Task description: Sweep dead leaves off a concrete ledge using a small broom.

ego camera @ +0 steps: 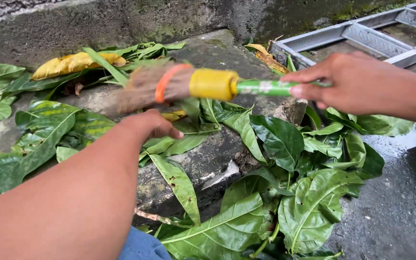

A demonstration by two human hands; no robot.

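My right hand [357, 84] grips the green handle of a hand broom [213, 84] with a yellow collar, an orange band and brown bristles that blur over a wet concrete step [213, 159]. My left hand [152, 125] reaches out just below the bristles, fingers curled down onto the large green leaves [285, 139] lying on the step; whether it grips a leaf is hidden. More wet green leaves [309, 207] pile on the ground at the right of the step.
A yellow dried leaf [73, 62] and more green leaves lie at the back left against a mossy concrete wall [121, 19]. A grey metal ladder [376, 36] lies at the top right. Wet dark pavement [396, 207] runs along the right.
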